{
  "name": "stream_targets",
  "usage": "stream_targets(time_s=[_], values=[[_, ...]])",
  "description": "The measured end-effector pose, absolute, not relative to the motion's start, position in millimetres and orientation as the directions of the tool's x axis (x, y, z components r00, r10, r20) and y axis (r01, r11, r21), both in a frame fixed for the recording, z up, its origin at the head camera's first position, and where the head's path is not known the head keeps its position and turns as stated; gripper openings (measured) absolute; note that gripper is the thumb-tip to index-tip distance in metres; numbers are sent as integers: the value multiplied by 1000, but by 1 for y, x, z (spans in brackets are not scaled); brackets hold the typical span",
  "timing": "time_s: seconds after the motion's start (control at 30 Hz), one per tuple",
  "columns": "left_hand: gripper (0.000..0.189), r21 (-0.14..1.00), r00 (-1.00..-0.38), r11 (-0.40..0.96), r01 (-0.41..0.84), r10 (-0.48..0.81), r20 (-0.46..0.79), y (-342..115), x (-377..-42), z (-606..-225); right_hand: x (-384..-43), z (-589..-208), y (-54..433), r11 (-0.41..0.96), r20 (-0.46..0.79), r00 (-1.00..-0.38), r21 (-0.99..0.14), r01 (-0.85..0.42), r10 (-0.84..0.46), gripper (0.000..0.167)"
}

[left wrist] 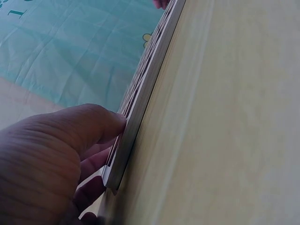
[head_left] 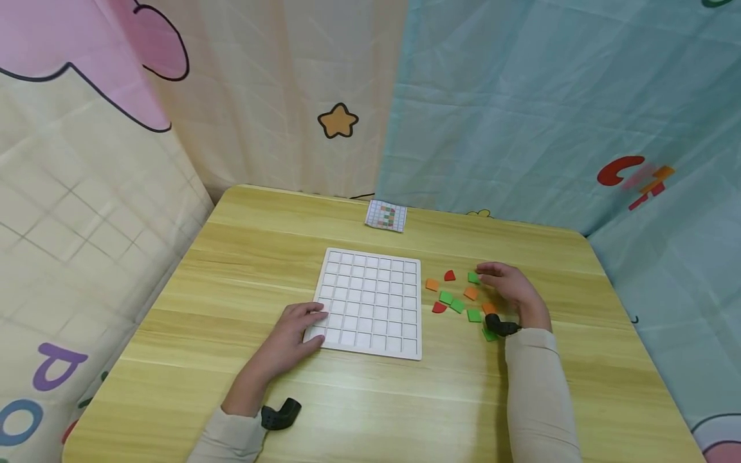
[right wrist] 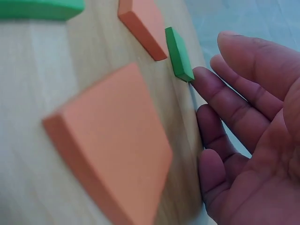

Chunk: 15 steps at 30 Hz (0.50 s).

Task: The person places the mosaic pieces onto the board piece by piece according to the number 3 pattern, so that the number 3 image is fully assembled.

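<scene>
A white square-grid board lies flat on the table. My left hand rests at its lower left corner, the thumb and fingertips touching the board edge. To the board's right my right hand hovers over scattered tiles, thumb apart from the fingers and nothing held. Its fingertips are close to a green square tile, seen also as a green tile in the right wrist view; whether they touch it I cannot tell. Nearer that wrist camera lies an orange square tile.
Other loose pieces lie right of the board: red rounded pieces, an orange tile and several green tiles. A small card printed with a coloured grid pattern lies at the table's back edge. Printed curtains hang behind the table.
</scene>
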<state>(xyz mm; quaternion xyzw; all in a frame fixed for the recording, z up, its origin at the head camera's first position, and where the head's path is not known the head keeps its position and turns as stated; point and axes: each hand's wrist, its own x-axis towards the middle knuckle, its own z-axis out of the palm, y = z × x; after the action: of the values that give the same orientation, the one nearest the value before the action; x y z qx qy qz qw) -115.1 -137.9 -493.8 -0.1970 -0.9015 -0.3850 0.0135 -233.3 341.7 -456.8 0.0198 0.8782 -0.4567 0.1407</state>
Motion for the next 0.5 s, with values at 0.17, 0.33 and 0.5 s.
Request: stream_targets(time_s=[0.17, 0.33, 0.5], values=[[42, 679, -922, 635, 370, 343, 181, -138, -114, -494, -233, -459, 342, 600, -274, -955, -784, 156, -111, 46], [41, 682, -918, 625, 379, 346, 193, -137, -114, -493, -232, -461, 343, 654, -273, -952, -747, 120, -137, 46], [41, 684, -919, 626, 375, 350, 183, -137, -114, -492, -231, -461, 343, 667, -257, -956, -739, 99, -143, 46]])
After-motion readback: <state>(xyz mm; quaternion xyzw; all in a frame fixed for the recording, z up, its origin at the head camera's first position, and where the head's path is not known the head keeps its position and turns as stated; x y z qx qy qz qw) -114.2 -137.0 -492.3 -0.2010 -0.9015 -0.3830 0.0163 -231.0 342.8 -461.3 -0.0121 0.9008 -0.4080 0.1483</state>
